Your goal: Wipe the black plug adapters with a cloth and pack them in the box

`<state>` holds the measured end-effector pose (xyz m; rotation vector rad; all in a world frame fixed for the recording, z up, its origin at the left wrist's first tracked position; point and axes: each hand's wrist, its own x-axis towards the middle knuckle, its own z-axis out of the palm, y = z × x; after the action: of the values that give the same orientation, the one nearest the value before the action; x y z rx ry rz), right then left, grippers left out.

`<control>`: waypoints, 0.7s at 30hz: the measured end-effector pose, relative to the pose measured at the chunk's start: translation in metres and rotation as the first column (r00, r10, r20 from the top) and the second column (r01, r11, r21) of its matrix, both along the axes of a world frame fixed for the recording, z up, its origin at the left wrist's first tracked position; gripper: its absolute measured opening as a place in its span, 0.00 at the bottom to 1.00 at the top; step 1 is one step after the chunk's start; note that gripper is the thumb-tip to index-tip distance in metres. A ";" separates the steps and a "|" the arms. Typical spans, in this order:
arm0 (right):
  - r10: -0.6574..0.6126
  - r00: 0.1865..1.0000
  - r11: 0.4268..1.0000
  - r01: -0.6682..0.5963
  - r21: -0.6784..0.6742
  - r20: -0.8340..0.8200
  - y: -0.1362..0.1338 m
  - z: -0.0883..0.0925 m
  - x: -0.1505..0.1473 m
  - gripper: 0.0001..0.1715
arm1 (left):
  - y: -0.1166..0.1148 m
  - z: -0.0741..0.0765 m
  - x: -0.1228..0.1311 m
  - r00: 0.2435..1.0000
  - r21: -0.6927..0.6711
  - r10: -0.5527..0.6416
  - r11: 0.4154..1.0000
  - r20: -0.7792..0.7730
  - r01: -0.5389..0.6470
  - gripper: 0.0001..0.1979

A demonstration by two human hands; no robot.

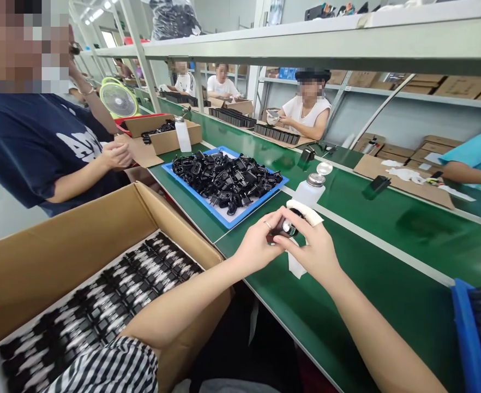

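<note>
The black charger (286,227) is mostly hidden between our hands, held over the green bench (388,245), so its shape is hard to make out. Our left hand (259,243) and right hand (310,245) press close, fingers curled, pinching it in a white cloth (306,213), just beside a white bottle (309,188).

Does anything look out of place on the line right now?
One thing stands out: the white pump bottle just beyond the person's right hand has its clear lid flipped open, leaving the metal pump top exposed.
</note>
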<state>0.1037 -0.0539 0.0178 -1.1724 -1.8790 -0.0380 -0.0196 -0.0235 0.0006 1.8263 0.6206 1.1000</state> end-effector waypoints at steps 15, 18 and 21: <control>0.281 0.715 0.890 -0.443 -0.104 -0.641 -0.010 -0.005 -0.008 0.22 | 0.003 -0.004 -0.004 0.978 -0.232 -0.116 0.960 0.172 0.154 0.30; 0.304 0.708 0.871 -0.478 -0.114 -0.638 -0.008 -0.002 -0.005 0.26 | 0.004 -0.004 -0.004 0.974 -0.261 -0.119 0.951 0.191 0.168 0.30; 0.323 0.710 0.849 -0.509 -0.139 -0.626 -0.007 0.003 -0.003 0.24 | 0.004 -0.005 -0.003 0.969 -0.251 -0.118 0.952 0.217 0.172 0.29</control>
<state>0.1011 -0.0606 0.0205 -0.7786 -1.5633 0.8169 -0.0223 -0.0193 -0.0041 1.4824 0.4817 1.0303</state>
